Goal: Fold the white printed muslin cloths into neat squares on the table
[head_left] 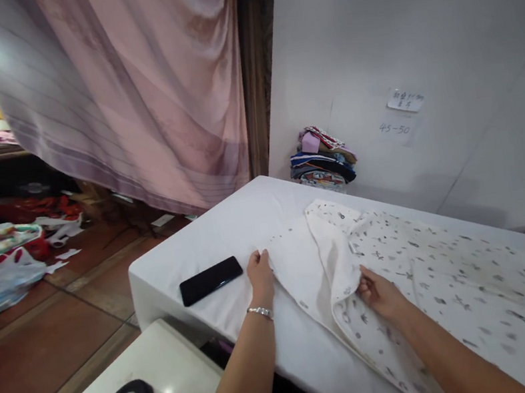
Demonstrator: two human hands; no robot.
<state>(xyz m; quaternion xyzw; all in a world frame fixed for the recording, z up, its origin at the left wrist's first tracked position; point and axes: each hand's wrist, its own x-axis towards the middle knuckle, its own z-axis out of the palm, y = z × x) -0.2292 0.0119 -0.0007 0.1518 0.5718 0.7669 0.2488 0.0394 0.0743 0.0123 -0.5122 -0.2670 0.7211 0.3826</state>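
While the left hand (259,273) pinches an edge of the printed cloth (457,304) and the right hand (378,291) grips a fold of it, most lies spread across the white table (232,229); the end between them looks turned back, not yet flat.

This looks like a small cloth workroom, in a home or a shop I cannot tell: printed fabric (468,296) lies over a white worktop (246,216) at four o'clock, with folded textiles (321,162) and handwritten wall notes (405,101) at two. A pink curtain (169,70) hangs at eleven; a plastic bag (0,282) and red basket (40,242) sit on the tiled floor (57,355) at nine.
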